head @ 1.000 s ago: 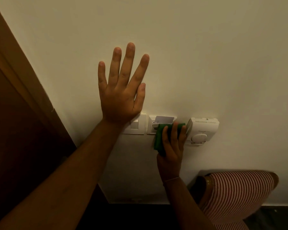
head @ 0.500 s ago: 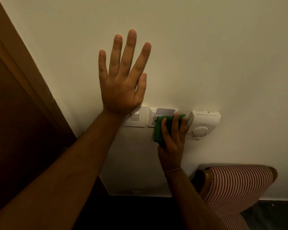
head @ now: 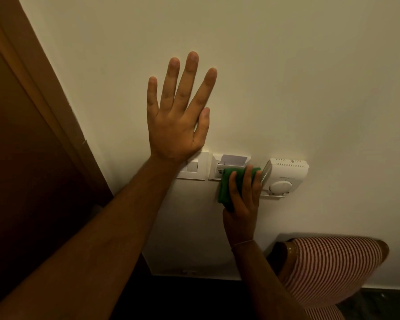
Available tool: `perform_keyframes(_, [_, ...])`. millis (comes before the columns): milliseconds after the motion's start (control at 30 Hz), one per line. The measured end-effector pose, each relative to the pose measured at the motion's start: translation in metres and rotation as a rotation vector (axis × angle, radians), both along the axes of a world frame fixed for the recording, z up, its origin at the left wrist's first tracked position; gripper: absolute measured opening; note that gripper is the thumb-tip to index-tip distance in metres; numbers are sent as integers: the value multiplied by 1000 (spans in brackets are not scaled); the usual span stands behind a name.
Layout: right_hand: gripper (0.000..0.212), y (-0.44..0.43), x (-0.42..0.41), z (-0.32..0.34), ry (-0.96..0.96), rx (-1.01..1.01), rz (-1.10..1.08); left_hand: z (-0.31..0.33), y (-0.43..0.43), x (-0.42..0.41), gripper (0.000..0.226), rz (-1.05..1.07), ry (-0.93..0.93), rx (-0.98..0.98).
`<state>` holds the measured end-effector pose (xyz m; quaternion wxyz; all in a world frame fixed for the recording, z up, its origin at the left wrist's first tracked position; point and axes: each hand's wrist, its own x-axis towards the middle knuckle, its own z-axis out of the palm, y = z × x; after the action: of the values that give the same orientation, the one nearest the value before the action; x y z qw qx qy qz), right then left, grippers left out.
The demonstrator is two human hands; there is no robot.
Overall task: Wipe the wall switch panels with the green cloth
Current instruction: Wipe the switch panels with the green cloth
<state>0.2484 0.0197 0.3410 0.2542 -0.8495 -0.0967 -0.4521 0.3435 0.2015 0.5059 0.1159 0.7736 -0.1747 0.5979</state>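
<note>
Mid-wipe at centre frame: the right hand (head: 243, 199) presses the green cloth (head: 229, 188) onto the card panel (head: 217, 167), fingers together over it; the left hand (head: 178, 125) lies spread on the wall (head: 286, 77); next, probably the switch (head: 193, 168) or thermostat (head: 284, 176).

The wall (head: 286, 77) is smooth matt paint. The switch plate (head: 195, 168) and the thermostat (head: 286, 175) look like smooth white plastic with a slight sheen. A pale card (head: 233, 159) seems glossy plastic. The green cloth (head: 226, 188) looks soft and matt. The door frame (head: 33, 88) is smooth brown wood. Striped fabric (head: 328, 269) looks finely ribbed.
</note>
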Motion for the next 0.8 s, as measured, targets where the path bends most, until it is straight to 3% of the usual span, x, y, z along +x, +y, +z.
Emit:
perform_keyframes(100, [69,-6,-7,-15,36,-70,4,0,1,0,69,7,-4,9])
perform_keyframes(400, [51,1,2,2,-5,86,-11,0,0,2,69,-7,-10,3])
perform_keyframes(533, [65,7,-11,-17,54,97,-38,-1,1,2,68,14,-1,10])
perform_keyframes(800, [57,18,7,17,-57,186,-47,-3,2,4,68,22,5,13])
